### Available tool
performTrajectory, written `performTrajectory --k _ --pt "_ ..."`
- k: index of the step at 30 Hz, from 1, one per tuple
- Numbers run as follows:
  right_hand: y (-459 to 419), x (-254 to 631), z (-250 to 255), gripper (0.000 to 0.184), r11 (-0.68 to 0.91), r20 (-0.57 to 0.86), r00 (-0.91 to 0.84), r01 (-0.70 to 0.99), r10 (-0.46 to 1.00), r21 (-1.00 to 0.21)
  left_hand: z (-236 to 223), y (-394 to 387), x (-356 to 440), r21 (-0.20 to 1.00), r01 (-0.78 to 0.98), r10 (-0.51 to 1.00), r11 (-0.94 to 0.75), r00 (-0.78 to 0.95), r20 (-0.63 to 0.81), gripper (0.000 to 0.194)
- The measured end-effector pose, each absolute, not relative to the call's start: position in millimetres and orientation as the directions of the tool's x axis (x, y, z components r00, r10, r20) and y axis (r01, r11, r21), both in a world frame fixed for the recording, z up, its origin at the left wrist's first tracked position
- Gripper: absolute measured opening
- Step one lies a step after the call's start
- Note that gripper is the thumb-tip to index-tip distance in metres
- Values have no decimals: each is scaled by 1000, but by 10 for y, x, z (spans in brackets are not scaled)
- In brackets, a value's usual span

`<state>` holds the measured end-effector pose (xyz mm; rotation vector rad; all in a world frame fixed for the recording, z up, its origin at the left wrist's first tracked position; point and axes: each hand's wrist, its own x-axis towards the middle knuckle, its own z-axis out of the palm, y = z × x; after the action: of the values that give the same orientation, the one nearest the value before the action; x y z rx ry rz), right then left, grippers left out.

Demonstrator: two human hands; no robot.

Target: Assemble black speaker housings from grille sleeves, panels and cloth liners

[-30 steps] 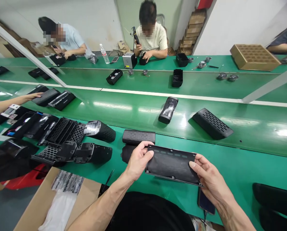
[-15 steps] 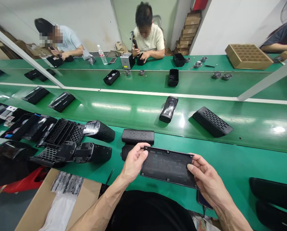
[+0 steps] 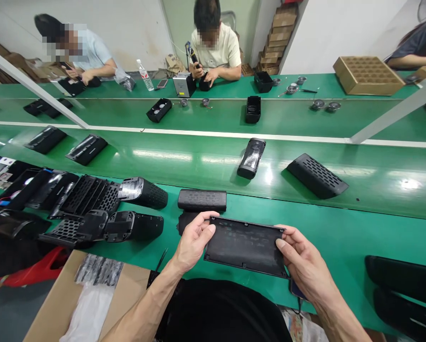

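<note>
Between my hands is a flat black plastic panel (image 3: 244, 247), tilted toward me, with small clips along its edges. My left hand (image 3: 195, 241) is closed on its left end, thumb on the inner face. At the right end, my right hand (image 3: 300, 251) pinches the panel with thumb and fingers. Just behind it on the green table lies a black slotted speaker housing (image 3: 202, 200), and a dark piece (image 3: 185, 222) is partly hidden by my left hand. A dark phone-like object (image 3: 298, 290) shows below my right hand.
Black housings and grilles (image 3: 91, 194) crowd the left side. More black panels (image 3: 405, 280) lie at right. A cardboard box (image 3: 127, 294) with plastic bags stands at lower left. A speaker (image 3: 251, 158) and a slotted cover (image 3: 317, 175) sit on the belt. Co-workers sit opposite.
The view has shifted slightly, so most things appear a little further left and higher. Both hands keep hold of the panel, with little change in its tilt.
</note>
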<state>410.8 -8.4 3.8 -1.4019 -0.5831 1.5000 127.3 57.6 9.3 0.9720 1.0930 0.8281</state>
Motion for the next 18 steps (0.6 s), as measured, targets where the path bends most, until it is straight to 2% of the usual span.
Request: performTrajectory --k 9,18 --pt "-50 4077 48 29 -419 -524 164 -426 836 -802 21 584 1242 892 -179 878 415 336 -340 49" --pt "-13 4070 62 32 -417 -529 165 -441 833 -795 21 610 1301 867 -239 874 437 343 -345 48"
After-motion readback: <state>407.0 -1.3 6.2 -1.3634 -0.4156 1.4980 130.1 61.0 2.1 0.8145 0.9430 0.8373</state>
